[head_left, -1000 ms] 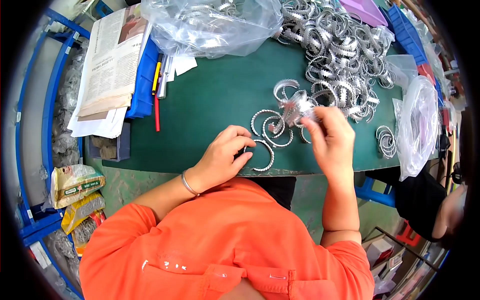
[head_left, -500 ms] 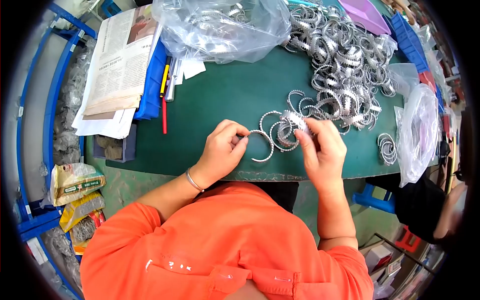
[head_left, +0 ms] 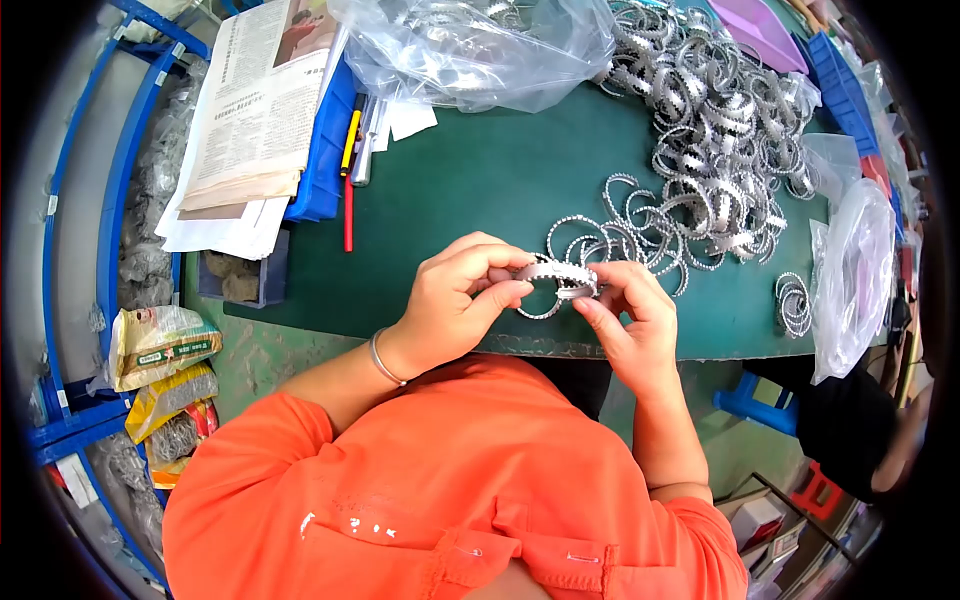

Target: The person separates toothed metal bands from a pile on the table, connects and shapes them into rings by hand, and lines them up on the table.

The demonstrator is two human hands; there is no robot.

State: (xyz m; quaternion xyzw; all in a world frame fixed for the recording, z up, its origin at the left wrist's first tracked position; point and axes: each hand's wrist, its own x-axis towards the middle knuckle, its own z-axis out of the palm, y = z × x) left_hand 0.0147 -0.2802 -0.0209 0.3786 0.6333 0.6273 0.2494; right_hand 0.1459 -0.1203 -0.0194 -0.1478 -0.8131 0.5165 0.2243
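Both my hands meet over the near edge of a green table (head_left: pixel 470 190). My left hand (head_left: pixel 452 300) and my right hand (head_left: pixel 625 325) pinch the two ends of a small stack of silver toothed rings (head_left: pixel 556 276), held flat between the fingertips just above the table. A thin metal bangle sits on my left wrist. A few loose open rings (head_left: pixel 590 240) lie on the table right behind my fingers. Further back to the right spreads a large heap of the same silver rings (head_left: pixel 715 130).
A clear plastic bag of rings (head_left: pixel 470 45) lies at the back. A newspaper (head_left: pixel 255 110) rests on a blue tray (head_left: pixel 322 150) at left, with pens beside it. Another plastic bag (head_left: pixel 850 270) and a small ring stack (head_left: pixel 793 303) are at right. Another person sits at the far right.
My left hand lifted a ring off the table and brought it to the bunch in my right hand. Both hands came together near the table's front edge and now grip one stack.
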